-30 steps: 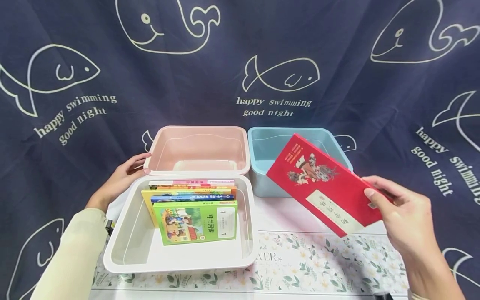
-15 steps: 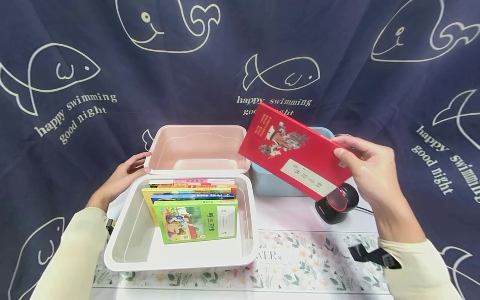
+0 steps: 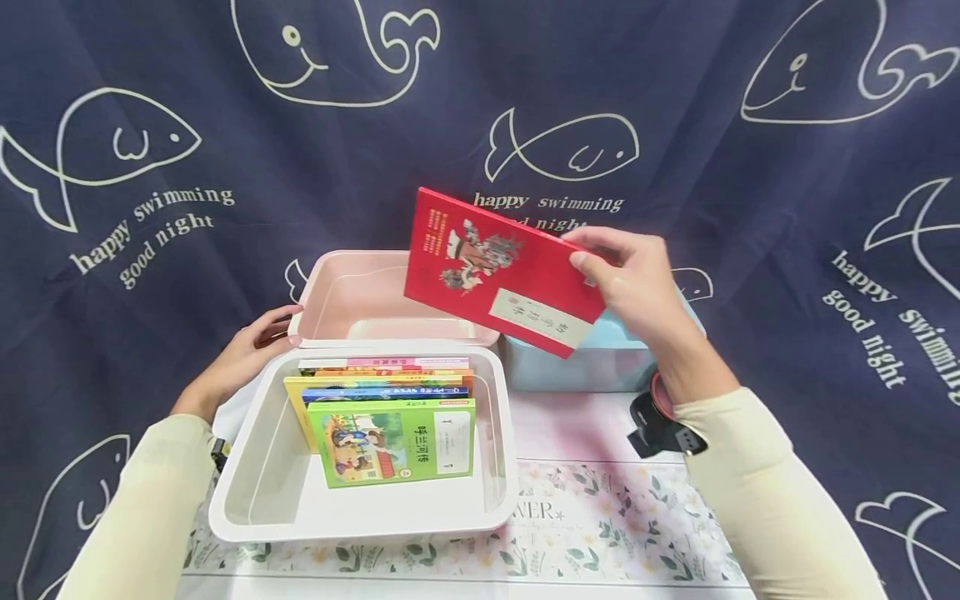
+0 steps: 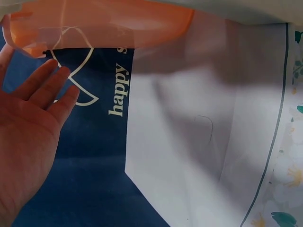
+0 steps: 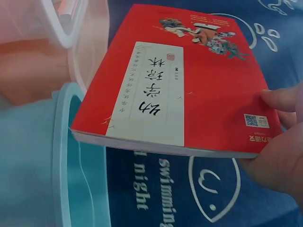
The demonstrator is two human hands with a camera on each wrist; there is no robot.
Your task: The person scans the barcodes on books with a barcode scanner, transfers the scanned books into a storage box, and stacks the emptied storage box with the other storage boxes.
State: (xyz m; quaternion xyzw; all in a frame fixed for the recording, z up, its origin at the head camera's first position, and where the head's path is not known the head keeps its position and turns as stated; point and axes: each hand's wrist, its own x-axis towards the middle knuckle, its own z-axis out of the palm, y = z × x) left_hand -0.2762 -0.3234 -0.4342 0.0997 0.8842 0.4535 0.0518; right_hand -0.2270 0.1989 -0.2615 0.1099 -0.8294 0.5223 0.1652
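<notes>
A red book (image 3: 495, 271) is pinched between the thumb and fingers of my right hand (image 3: 637, 275). It hangs tilted in the air over the right part of the pink bin (image 3: 337, 293) and the left edge of the blue bin (image 3: 577, 375). In the right wrist view the book's cover (image 5: 208, 94) faces the camera, with a pale title label. My left hand (image 3: 243, 362) touches the pink bin's left rim; in the left wrist view its fingers (image 4: 47, 87) are extended. Several upright books, a green one (image 3: 390, 446) in front, stand inside the white bin (image 3: 360, 533).
The white bin stands in front of the pink one, and the blue bin is to their right. A dark round object (image 3: 660, 396) is partly hidden behind my right wrist. A floral strip (image 3: 622, 521) crosses the white table. Behind hangs a dark blue fish-print curtain (image 3: 420, 158).
My right hand has carried the red book left and upward, from over the blue bin to over the pink bin's right part. My left hand has stayed in place.
</notes>
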